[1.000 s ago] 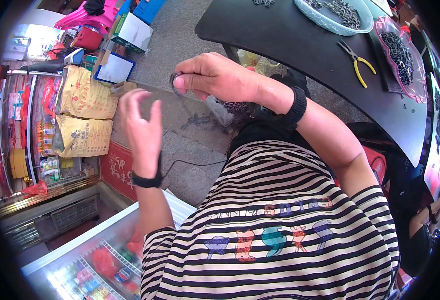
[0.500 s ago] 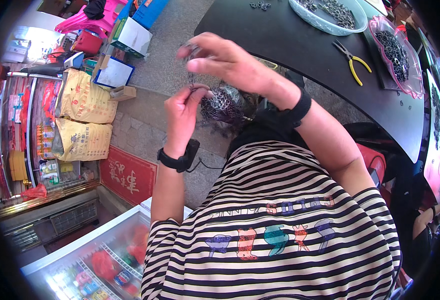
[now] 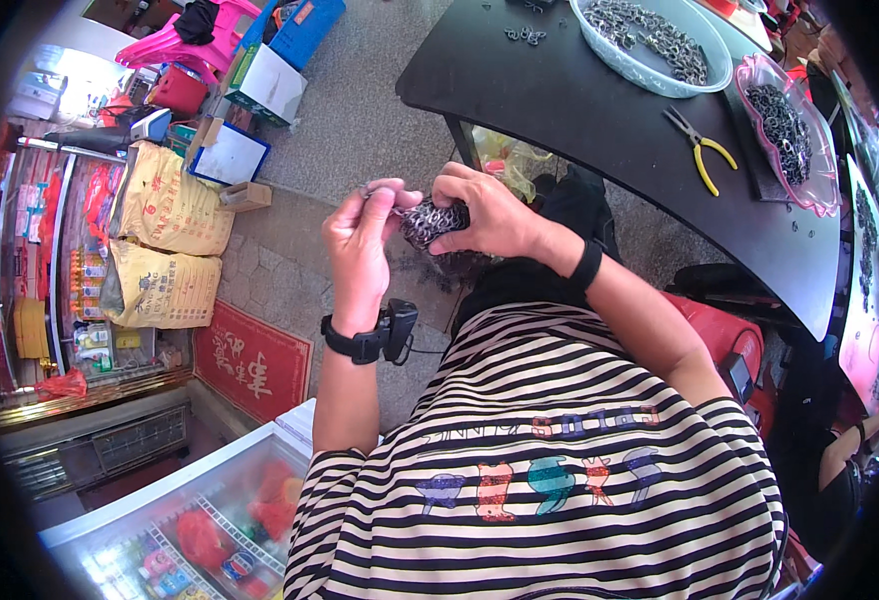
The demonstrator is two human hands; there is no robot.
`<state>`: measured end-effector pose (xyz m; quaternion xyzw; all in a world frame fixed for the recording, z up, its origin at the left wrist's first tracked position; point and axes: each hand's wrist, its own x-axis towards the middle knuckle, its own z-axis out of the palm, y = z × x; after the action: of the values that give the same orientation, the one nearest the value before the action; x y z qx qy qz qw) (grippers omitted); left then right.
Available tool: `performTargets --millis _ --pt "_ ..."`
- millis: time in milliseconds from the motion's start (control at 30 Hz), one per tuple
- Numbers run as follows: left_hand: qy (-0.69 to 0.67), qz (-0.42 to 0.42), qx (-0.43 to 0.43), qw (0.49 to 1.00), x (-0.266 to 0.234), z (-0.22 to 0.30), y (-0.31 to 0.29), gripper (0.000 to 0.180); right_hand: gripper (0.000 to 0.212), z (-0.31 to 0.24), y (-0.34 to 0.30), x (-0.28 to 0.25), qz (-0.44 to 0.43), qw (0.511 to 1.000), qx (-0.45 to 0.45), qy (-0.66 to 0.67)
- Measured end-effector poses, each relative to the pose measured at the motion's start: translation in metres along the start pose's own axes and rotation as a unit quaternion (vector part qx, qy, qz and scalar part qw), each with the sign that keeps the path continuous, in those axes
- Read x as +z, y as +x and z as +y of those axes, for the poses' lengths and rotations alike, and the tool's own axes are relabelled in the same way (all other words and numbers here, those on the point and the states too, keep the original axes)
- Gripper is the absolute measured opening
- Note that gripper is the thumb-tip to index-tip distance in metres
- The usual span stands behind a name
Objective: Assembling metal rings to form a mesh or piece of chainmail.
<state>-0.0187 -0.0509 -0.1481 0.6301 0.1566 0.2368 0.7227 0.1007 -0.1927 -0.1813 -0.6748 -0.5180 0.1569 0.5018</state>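
Observation:
A dense bundle of small dark metal rings or clasps (image 3: 428,224) hangs in front of my body, left of the black table. My right hand (image 3: 495,215) is closed around the bundle from its right side, thumb below and fingers over the top. Beside it, my left hand (image 3: 358,240) is raised with thumb and fingers pinched together at the bundle's upper left end. What exactly sits in that pinch is too small to make out. Under the bundle, more dark pieces show partly, hidden by my hand and clothing.
On the black table (image 3: 600,130) lie yellow-handled pliers (image 3: 702,150), a pale blue basin (image 3: 600,60) and a pink clear tray (image 3: 825,185), both holding metal pieces. A glass-topped freezer (image 3: 290,440) stands lower left, yellow sacks (image 3: 170,285) at left. Another person's arm (image 3: 845,450) shows far right.
My right hand has come down from above the left hand and now grips the bundle. The bundle is lifted and sits between both hands. My left hand stays pinched.

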Motion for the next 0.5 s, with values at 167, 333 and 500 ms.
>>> performTargets --millis 167,333,500 --pt "0.082 0.014 0.027 0.996 0.004 0.021 0.002 0.023 0.037 -0.042 -0.003 -0.009 0.108 0.99 -0.093 0.017" --pt "0.073 -0.064 0.077 0.992 0.008 0.013 0.021 0.03 0.033 -0.029 0.023 -0.026 0.128 0.973 -0.152 -0.12" --pt "-0.095 -0.092 0.137 0.982 0.018 0.054 0.021 0.029 0.032 -0.074 0.014 -0.051 0.242 0.923 -0.237 -0.182"
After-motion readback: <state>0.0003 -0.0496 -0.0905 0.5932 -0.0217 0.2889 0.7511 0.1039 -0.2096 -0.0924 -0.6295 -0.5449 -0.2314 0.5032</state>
